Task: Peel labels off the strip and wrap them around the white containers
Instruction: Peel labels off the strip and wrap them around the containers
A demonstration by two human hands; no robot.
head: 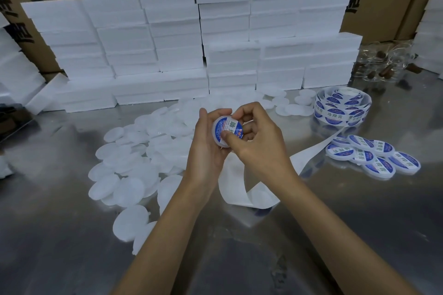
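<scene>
Both hands meet at centre: my left hand [208, 143] cups the white container [226, 133] while my right hand [254, 136] thumb presses the label [227, 130], which I should smooth outward, roll [341, 106] at two o'clock.

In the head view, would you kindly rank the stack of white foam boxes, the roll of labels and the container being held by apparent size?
1. stack of white foam boxes
2. roll of labels
3. container, though nearer the camera
</scene>
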